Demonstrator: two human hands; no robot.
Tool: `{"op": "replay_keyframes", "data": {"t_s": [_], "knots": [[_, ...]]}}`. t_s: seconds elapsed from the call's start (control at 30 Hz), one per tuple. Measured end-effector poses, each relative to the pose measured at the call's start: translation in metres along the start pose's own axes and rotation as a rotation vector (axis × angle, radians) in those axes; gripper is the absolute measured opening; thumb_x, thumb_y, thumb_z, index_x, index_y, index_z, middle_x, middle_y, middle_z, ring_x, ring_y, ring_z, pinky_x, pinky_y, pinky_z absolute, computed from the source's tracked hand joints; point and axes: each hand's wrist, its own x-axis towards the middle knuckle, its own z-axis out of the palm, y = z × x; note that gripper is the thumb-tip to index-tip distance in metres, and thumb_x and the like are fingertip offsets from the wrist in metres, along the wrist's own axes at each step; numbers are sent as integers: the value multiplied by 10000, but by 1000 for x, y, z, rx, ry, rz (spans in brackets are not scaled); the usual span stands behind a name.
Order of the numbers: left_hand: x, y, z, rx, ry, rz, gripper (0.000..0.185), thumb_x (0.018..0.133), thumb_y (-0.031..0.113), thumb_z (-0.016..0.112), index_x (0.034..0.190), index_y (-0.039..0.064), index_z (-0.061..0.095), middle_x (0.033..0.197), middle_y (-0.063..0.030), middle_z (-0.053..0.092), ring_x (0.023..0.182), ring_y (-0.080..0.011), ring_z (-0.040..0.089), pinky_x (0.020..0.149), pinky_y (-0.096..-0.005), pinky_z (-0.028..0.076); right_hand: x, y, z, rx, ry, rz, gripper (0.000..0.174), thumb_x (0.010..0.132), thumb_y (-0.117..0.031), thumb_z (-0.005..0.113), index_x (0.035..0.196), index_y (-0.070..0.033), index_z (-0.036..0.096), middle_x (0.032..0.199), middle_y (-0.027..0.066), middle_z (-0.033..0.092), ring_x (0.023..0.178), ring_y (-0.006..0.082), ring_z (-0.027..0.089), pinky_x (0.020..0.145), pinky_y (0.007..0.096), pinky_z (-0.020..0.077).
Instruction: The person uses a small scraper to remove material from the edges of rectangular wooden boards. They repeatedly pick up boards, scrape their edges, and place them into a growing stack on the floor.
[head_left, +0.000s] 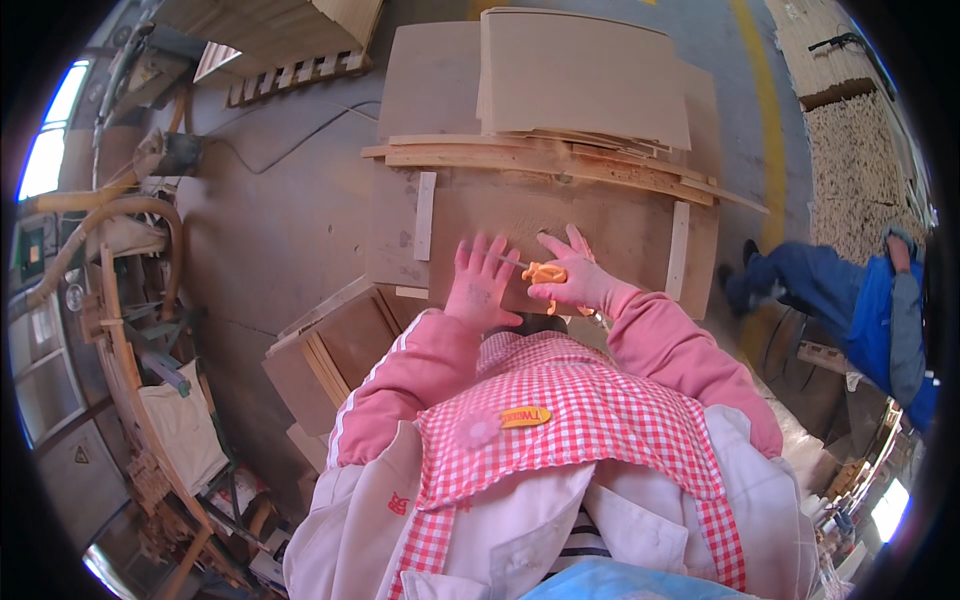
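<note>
My right hand (589, 279) is around an orange air blow gun (546, 273). Its thin metal nozzle points left, towards the fingers of my left hand (478, 289). That left hand is spread flat over a brown fibreboard panel (472, 206), with nothing seen in it; whether the palm touches the panel is hidden. Fine wood dust (536, 219) lies on the panel just beyond both hands. Pale wood strips stand at either side, a left strip (424, 217) and a right strip (678, 251).
Long wooden battens (480, 155) cross behind the panel, before a stack of thin boards (585, 75). More panels (337, 352) lean at lower left. A person in blue (825, 300) is at the right, near stacked timber (855, 150). A cable (281, 154) runs across the floor.
</note>
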Motion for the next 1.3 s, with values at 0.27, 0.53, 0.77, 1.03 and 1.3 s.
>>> {"op": "replay_keyframes", "data": {"t_s": [0.27, 0.53, 0.77, 1.03, 1.3], "knots": [[-35, 23, -7, 158, -6, -4, 841, 700, 255, 814, 1455, 124, 467, 1531, -150, 399, 1417, -436, 356, 1154, -638, 277, -76, 7, -8, 517, -3, -16, 459, 912, -352, 766, 1302, -140, 650, 1102, 36, 682, 990, 156, 634, 847, 310, 525], [-11, 20, -133, 168, -115, 137, 470, 784, 84, 703, 1249, 93, 641, 1234, -100, 687, 1161, -279, 638, 1039, -426, 462, -170, 108, -97, 270, 466, 261, 389, 897, -314, 729, 1162, -37, 658, 816, 56, 674, 719, 153, 652, 646, 294, 527], [-10, 21, -136, 159, -119, 177, 497, 791, 95, 719, 1279, 99, 627, 1260, -101, 674, 1171, -291, 623, 1057, -427, 449, -154, 83, -111, 212, 210, 115, 422, 835, -380, 744, 1070, -31, 707, 788, 59, 686, 657, 161, 645, 613, 325, 514], [-40, 27, -114, 180, -32, 187, 515, 782, 85, 713, 1288, 104, 614, 1283, -81, 652, 1208, -282, 600, 1063, -430, 440, -184, 82, -124, 65, 221, 194, 448, 822, -415, 748, 1055, -34, 717, 792, 88, 704, 656, 195, 671, 644, 363, 540], [-34, 29, -119, 193, -33, 168, 489, 790, 80, 693, 1273, 107, 628, 1285, -83, 659, 1199, -282, 607, 1057, -434, 445, -196, 156, -117, 146, 499, 350, 464, 817, -395, 754, 1126, -52, 703, 774, 67, 683, 642, 189, 651, 585, 365, 530]]}}
